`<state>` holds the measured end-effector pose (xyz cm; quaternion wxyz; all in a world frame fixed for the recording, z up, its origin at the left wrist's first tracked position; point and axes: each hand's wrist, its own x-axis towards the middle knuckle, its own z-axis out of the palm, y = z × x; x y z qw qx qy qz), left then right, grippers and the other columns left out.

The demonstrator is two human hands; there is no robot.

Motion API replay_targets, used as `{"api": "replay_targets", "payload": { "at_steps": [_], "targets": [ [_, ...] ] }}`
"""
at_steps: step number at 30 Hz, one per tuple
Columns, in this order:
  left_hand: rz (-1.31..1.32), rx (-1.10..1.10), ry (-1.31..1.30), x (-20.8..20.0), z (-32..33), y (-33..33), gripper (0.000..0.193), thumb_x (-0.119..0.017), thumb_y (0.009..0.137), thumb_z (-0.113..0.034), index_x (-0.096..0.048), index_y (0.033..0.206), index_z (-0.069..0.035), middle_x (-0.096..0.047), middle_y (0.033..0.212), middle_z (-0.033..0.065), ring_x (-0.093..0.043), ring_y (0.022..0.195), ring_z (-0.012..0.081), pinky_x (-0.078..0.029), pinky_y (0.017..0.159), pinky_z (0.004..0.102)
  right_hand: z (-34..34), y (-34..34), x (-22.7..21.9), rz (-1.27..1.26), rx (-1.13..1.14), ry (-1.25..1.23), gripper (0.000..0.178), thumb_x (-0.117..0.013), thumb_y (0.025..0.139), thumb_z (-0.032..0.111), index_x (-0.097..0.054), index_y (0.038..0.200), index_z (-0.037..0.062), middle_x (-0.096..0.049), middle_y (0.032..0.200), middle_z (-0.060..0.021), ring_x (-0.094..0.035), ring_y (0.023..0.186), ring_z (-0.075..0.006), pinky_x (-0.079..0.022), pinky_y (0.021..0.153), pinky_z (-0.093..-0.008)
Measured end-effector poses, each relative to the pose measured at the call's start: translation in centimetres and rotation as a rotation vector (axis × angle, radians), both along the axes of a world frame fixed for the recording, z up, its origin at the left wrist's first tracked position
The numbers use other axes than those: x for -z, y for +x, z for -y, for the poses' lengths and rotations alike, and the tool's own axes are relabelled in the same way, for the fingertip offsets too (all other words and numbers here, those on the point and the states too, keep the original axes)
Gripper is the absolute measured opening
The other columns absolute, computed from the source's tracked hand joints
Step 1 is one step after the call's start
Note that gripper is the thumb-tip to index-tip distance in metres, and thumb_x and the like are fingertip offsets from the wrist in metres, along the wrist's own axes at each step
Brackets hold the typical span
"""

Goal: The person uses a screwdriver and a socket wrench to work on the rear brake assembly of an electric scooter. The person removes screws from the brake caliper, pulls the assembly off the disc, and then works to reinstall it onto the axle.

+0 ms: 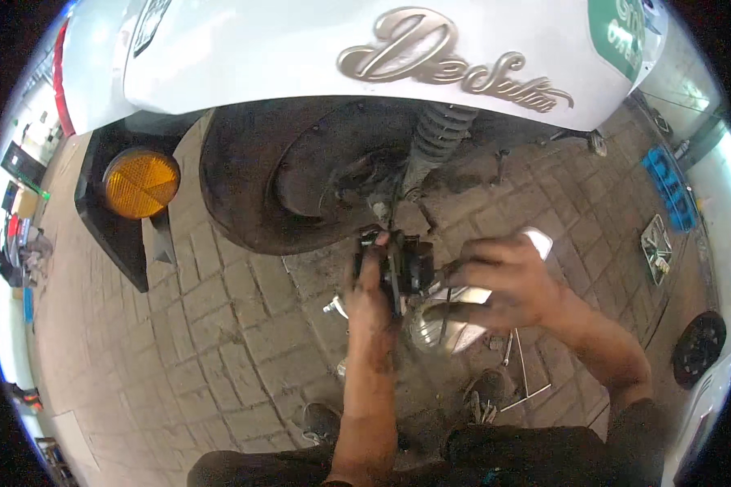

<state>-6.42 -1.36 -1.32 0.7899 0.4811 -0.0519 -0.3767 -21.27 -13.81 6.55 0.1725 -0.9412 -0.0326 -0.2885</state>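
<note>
My left hand (pixel 367 296) is closed around a black mechanical part (pixel 415 264) of blocky shape, holding it below the dark wheel (pixel 248 174). The part's exact kind is not clear. Just to the right, my right hand (pixel 508 280) has curled, motion-blurred fingers beside the part. Something thin and dark shows by its fingertips, too smeared to name. Beneath the right hand lies a shiny, clear-and-white lamp-like piece (pixel 430 331), partly hidden by the fingers. A small silvery piece (pixel 334 306) sits on the paving, left of my left wrist.
A white vehicle body panel (pixel 252 61) spans the top, with a coil spring (pixel 443 134) under it. An orange reflector (pixel 142 184) juts out at left. A T-shaped wrench (pixel 526 398) lies near my shoe (pixel 485 390). At right are a blue crate (pixel 668 191) and a parts tray (pixel 655 247).
</note>
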Motion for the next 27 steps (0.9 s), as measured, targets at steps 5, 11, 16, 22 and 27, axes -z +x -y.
{"api": "replay_targets", "payload": {
  "at_steps": [5, 11, 16, 22, 27],
  "targets": [
    [0.819, -0.1, 0.171, 3.8, 0.2, -0.3, 0.057, -0.072, 0.077, -0.009, -0.052, 0.13, -0.012, -0.062, 0.114, 0.0159, -0.057, 0.107, 0.032, -0.047, 0.089, 0.0404, 0.3, 0.9, -0.5, -0.04, 0.046, 0.351, 0.024, -0.085, 0.063, 0.013, -0.067, 0.076, 0.0039, -0.062, 0.069, -0.0086, -0.061, 0.057, -0.0222, -0.044, 0.049, -0.0301],
    [0.728, 0.001, 0.075, 5.6, 0.3, -0.8, 0.04, -0.057, 0.091, -0.015, -0.053, 0.132, -0.016, -0.05, 0.128, 0.0145, -0.056, 0.109, 0.0303, -0.05, 0.088, 0.0375, 0.8, 1.2, 1.0, -0.048, 0.187, 0.353, 0.019, -0.081, 0.069, 0.009, -0.067, 0.079, 0.0031, -0.065, 0.073, -0.0109, -0.062, 0.061, -0.0275, -0.048, 0.056, -0.0328],
    [1.489, -0.157, 0.455, 5.1, -0.4, -1.0, 0.048, -0.056, 0.09, -0.007, -0.052, 0.135, -0.024, -0.047, 0.134, 0.0206, -0.05, 0.117, 0.0391, -0.042, 0.099, 0.0423, 0.3, -1.3, 2.9, -0.077, 0.092, -0.076, 0.023, -0.071, 0.073, 0.009, -0.063, 0.094, 0.0053, -0.06, 0.082, -0.0101, -0.061, 0.065, -0.0312, -0.05, 0.058, -0.0394],
    [0.999, -0.029, 0.352, 3.0, 0.1, -1.3, 0.053, -0.065, 0.081, -0.005, -0.055, 0.129, -0.026, -0.047, 0.129, 0.0225, -0.047, 0.117, 0.0388, -0.041, 0.099, 0.0413, -0.7, -1.4, 3.9, 0.036, 0.225, 0.094, 0.018, -0.069, 0.074, 0.001, -0.061, 0.089, 0.0004, -0.059, 0.08, -0.0133, -0.06, 0.062, -0.0307, -0.048, 0.052, -0.0359],
    [0.683, -0.081, 0.29, 0.0, 0.7, -0.8, 0.048, -0.074, 0.083, -0.032, -0.055, 0.11, 0.003, -0.061, 0.097, 0.0109, -0.056, 0.091, 0.02, -0.045, 0.086, 0.031, -2.4, -0.3, 4.8, 0.123, 0.401, 0.268, 0.012, -0.068, 0.074, -0.003, -0.061, 0.084, -0.0025, -0.059, 0.075, -0.0164, -0.059, 0.059, -0.0327, -0.048, 0.052, -0.0371]
  ]
}}
